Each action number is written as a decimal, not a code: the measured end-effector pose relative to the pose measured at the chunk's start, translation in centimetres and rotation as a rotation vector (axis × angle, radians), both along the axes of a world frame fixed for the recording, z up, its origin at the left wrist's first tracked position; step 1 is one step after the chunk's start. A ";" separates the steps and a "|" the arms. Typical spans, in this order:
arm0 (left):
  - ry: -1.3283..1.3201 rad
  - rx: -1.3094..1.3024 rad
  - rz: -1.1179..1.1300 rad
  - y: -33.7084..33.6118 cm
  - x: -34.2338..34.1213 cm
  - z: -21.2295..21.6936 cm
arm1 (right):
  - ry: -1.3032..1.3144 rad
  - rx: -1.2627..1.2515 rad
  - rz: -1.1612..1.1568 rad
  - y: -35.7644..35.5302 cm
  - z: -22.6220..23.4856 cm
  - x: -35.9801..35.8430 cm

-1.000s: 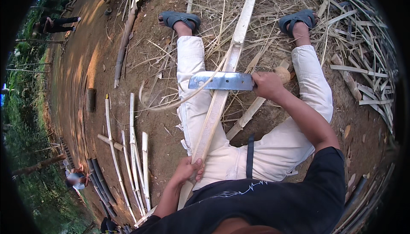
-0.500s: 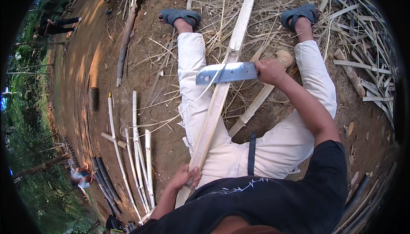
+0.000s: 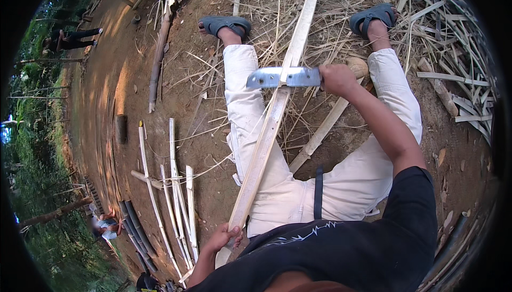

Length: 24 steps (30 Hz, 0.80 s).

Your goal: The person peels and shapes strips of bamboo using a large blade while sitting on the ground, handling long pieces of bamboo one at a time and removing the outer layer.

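A long split bamboo strip [image 3: 258, 169] runs slantwise from my lap, over my left thigh, to the littered ground between my feet. Near its lower end my left hand [image 3: 224, 237] is closed around it. My right hand [image 3: 339, 81] grips the handle of a broad-bladed knife [image 3: 266, 78]; its fingers hide the handle. The blade lies crosswise over the strip beyond my knees, its tip pointing left. Below the blade the strip's face looks pinkish-brown, above it paler. Beside my right hand is a rounded wooden block [image 3: 356, 68], and another bamboo piece [image 3: 320, 135] slants between my legs.
Thin shavings [image 3: 330, 25] litter the ground around my sandalled feet. A heap of bamboo strips [image 3: 453, 41] lies at right. Several split strips [image 3: 176, 185] rest at left, near dark poles [image 3: 136, 228]. Two people are farther off at left.
The bamboo strip has slid toward me, its far end now inside the view. My left hand has moved down with it. The knife has shifted slightly up, and the long curled shaving left of it has dropped.
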<state>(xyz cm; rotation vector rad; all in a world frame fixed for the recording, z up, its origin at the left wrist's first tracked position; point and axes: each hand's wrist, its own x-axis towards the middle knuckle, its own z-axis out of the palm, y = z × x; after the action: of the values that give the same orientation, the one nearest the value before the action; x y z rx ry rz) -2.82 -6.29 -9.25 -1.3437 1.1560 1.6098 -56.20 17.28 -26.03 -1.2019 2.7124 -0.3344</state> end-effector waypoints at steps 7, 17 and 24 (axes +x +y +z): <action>-0.073 0.071 -0.027 -2.6 2.9 0.7 | -0.185 0.065 -0.302 -0.2 0.9 -1.1; -0.219 -0.297 -0.917 -4.5 1.3 -0.9 | -0.330 0.037 -0.412 -0.3 -0.6 2.3; 0.663 -0.982 -0.993 -0.5 -18.1 -1.5 | -0.257 -0.011 -0.421 0.1 -1.5 2.4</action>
<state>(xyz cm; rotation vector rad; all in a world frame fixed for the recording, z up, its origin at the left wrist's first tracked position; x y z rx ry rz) -20.92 -6.75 -10.78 -0.4160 2.6705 0.6840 -53.76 17.39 -27.57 -0.5318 2.7106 -0.5136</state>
